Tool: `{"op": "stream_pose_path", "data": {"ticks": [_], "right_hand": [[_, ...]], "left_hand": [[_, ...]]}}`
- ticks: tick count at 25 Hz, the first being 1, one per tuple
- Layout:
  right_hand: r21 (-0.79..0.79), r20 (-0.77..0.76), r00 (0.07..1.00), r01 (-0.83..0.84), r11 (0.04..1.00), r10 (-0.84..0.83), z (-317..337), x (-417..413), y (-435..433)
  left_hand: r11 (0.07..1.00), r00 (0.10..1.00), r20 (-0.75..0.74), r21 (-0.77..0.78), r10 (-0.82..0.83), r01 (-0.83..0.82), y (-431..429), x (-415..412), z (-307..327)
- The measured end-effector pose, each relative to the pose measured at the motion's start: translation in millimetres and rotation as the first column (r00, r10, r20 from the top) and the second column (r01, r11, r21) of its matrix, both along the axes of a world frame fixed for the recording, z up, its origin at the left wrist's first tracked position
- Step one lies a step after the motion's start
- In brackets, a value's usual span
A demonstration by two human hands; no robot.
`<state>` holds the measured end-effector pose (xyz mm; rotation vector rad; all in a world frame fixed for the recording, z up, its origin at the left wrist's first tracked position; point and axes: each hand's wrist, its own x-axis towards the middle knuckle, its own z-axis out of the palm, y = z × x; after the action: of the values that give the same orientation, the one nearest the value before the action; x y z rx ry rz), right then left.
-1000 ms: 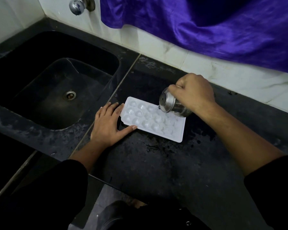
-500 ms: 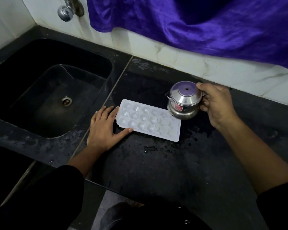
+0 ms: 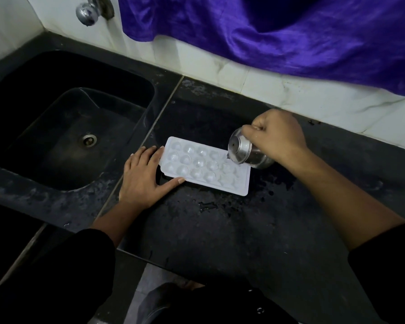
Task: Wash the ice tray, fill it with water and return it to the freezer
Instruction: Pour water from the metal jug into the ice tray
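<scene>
Left hand (image 3: 143, 181) flat against ice tray (image 3: 197, 163); right hand (image 3: 276, 136) grips pot (image 3: 244, 153) (tilted over it).

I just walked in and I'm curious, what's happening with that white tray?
A person is filling an ice tray on the wet counter beside the sink. The right hand grips a small steel pot, tipped over the tray's right end. The left hand lies flat against the tray's left end, steadying it.

Dim, soft light w/ dark lower corners, slight wide-angle bending, mostly sharp.
</scene>
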<state>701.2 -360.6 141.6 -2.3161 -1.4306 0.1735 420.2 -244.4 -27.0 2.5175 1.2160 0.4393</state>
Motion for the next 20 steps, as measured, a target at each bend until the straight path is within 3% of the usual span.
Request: {"op": "stream_pose_path", "data": {"ticks": [3, 7, 9, 11, 15, 18, 20], "right_hand": [[-0.032, 0.104, 0.993, -0.047, 0.998, 0.05, 3, -9, 8], [-0.018, 0.118, 0.992, -0.034, 0.999, 0.036, 7, -8, 8], [0.015, -0.001, 1.0, 0.024, 1.0, -0.024, 5, 2, 3], [0.075, -0.22, 0.972, 0.097, 0.992, -0.079, 1, 13, -7], [0.203, -0.66, 0.744, 0.314, 0.928, -0.107, -12, 30, -31], [0.229, -0.825, 0.561, 0.451, 0.863, -0.074, -13, 35, -46], [0.262, -0.854, 0.518, 0.487, 0.833, -0.034, -11, 38, -52]], "left_hand": [[1.0, 1.0, 0.007, 0.004, 0.003, -0.003, -1, 0, 0], [1.0, 1.0, 0.016, 0.008, 0.005, -0.005, -1, -1, 0], [1.0, 1.0, 0.009, 0.008, 0.005, -0.005, 0, 0, 0], [1.0, 1.0, -0.003, 0.009, 0.004, -0.004, 0, -1, 0], [1.0, 1.0, -0.021, 0.0, 0.001, -0.001, 0, 0, 1], [1.0, 1.0, -0.027, -0.001, 0.004, -0.004, 0, 1, 1], [1.0, 0.999, -0.035, 0.002, 0.008, -0.008, 0, 1, 1]]}}
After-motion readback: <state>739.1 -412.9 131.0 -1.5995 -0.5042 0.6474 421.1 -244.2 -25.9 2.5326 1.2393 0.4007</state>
